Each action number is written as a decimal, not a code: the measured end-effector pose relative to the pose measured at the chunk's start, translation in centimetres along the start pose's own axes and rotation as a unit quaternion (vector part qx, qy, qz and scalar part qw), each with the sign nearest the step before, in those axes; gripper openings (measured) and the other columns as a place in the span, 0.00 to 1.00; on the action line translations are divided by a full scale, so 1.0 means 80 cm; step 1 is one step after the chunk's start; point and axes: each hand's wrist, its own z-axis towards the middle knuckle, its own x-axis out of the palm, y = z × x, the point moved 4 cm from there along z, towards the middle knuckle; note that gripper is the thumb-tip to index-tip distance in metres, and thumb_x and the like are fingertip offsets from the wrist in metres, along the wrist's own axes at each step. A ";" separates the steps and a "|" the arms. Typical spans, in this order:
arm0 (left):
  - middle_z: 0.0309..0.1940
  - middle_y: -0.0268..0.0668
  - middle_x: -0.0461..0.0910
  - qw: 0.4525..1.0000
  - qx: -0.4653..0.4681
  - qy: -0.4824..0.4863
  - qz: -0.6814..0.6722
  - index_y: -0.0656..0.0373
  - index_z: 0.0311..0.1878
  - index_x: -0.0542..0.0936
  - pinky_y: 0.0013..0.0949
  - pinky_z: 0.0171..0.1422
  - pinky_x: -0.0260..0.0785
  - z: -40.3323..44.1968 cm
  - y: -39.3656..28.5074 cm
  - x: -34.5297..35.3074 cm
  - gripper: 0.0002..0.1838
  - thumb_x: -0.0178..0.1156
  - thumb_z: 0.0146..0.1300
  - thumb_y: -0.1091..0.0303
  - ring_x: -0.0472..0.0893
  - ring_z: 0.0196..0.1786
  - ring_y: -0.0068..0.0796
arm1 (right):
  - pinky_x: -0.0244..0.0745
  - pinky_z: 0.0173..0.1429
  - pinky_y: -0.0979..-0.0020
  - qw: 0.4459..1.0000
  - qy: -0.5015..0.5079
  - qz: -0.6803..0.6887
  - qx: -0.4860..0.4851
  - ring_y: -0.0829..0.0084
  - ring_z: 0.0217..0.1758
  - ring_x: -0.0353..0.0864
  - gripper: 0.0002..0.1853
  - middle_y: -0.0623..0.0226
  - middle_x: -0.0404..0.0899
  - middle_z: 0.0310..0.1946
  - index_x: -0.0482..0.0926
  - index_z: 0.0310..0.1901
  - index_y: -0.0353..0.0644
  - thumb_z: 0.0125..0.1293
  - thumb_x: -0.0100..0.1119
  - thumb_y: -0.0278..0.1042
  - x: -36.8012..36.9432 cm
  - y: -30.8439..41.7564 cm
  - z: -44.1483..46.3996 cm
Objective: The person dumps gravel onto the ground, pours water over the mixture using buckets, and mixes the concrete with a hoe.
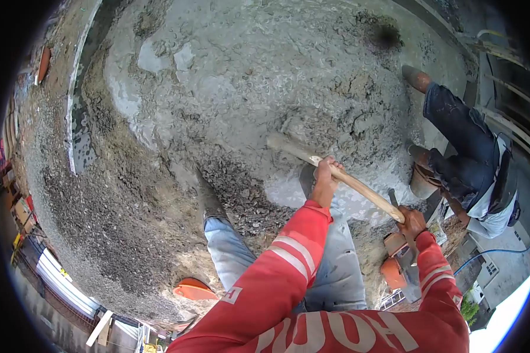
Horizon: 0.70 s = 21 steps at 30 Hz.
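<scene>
A long wooden tool handle (365, 191) slants across the middle of the view, held in both hands. My left hand (328, 176) is wrapped round it partway along, above the wet concrete. My right hand (413, 222) grips its upper end at the right. The far end is grey and coated with cement, and reaches into the wet concrete (241, 100); the tool's head is hidden, so its kind cannot be told. My boots stand in the mix, one (211, 197) beside dark gravel.
Another person (468, 156) is bent over at the right, next to a bucket (423, 181). Dark gravel (112, 241) spreads at the left, below a long straight board (72, 117). An orange object (194, 289) lies behind my legs, and a blue hose (494, 251) runs at the right.
</scene>
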 end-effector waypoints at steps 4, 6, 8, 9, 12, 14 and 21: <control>0.21 0.34 0.65 0.998 -0.027 0.035 -0.043 0.58 0.37 0.71 0.41 0.39 0.69 -0.052 0.057 0.000 0.07 0.55 0.55 0.72 0.68 0.27 0.32 | 0.75 0.36 0.49 0.994 -0.088 -0.044 0.050 0.45 0.30 0.79 0.13 0.51 0.79 0.25 0.74 0.37 0.45 0.47 0.61 0.29 0.008 -0.058 -0.028; 0.21 0.34 0.64 0.994 0.056 0.082 -0.035 0.59 0.37 0.71 0.40 0.39 0.68 -0.114 -0.017 -0.003 0.07 0.55 0.53 0.73 0.67 0.26 0.31 | 0.73 0.35 0.50 0.998 -0.056 -0.016 -0.012 0.46 0.31 0.79 0.12 0.53 0.79 0.24 0.73 0.35 0.45 0.47 0.62 0.29 0.025 0.002 0.002; 0.18 0.32 0.61 0.990 0.120 0.080 -0.004 0.60 0.37 0.70 0.38 0.37 0.66 -0.166 -0.159 -0.003 0.07 0.53 0.54 0.72 0.65 0.23 0.29 | 0.73 0.34 0.51 0.993 -0.047 0.033 -0.102 0.46 0.30 0.79 0.13 0.53 0.79 0.23 0.72 0.36 0.44 0.47 0.63 0.28 0.043 0.125 0.064; 0.18 0.30 0.61 0.979 0.178 0.101 0.018 0.60 0.38 0.70 0.37 0.36 0.65 -0.178 -0.244 -0.005 0.07 0.51 0.56 0.72 0.64 0.22 0.28 | 0.73 0.34 0.52 0.986 -0.051 0.063 -0.148 0.47 0.30 0.79 0.14 0.53 0.78 0.22 0.72 0.37 0.44 0.47 0.64 0.29 0.051 0.195 0.101; 0.20 0.28 0.61 0.911 0.372 0.129 0.120 0.60 0.46 0.70 0.33 0.32 0.65 -0.264 -0.514 0.044 0.11 0.47 0.59 0.73 0.65 0.22 0.23 | 0.71 0.33 0.50 0.946 -0.165 0.140 -0.242 0.45 0.30 0.78 0.17 0.51 0.78 0.23 0.70 0.40 0.44 0.48 0.63 0.28 0.051 0.438 0.222; 0.22 0.30 0.63 0.812 0.540 0.135 0.175 0.62 0.53 0.68 0.31 0.31 0.68 -0.317 -0.661 0.088 0.14 0.47 0.65 0.74 0.66 0.22 0.22 | 0.72 0.35 0.49 0.911 -0.191 0.238 -0.277 0.43 0.31 0.78 0.17 0.49 0.78 0.25 0.70 0.43 0.44 0.49 0.61 0.27 0.032 0.597 0.314; 0.29 0.51 0.80 0.457 0.627 -0.367 0.513 0.72 0.39 0.73 0.39 0.31 0.77 -0.192 -0.936 0.047 0.14 0.61 0.57 0.69 0.83 0.26 0.37 | 0.75 0.45 0.51 0.869 -0.131 0.368 -0.304 0.41 0.41 0.79 0.16 0.41 0.80 0.34 0.76 0.44 0.37 0.52 0.60 0.30 0.060 0.903 0.521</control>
